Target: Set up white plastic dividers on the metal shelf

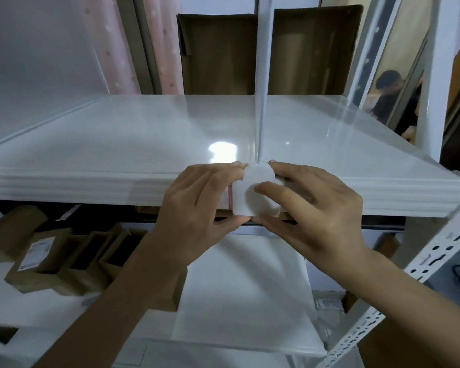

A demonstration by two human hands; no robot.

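Note:
A thin white plastic divider stands upright, edge-on, across the glossy white metal shelf, running from front to back near the middle. At the shelf's front lip a small white plastic clip piece hangs over the edge at the divider's foot. My left hand pinches the clip's left side. My right hand presses it from the right, thumb flat on its face. A clear bag with a red strip shows just left of the clip.
A large white panel lies on the lower shelf beneath my hands. Brown cardboard boxes sit lower left, and tall cartons stand behind the shelf. A perforated white upright runs at the right. A person is partly visible far right.

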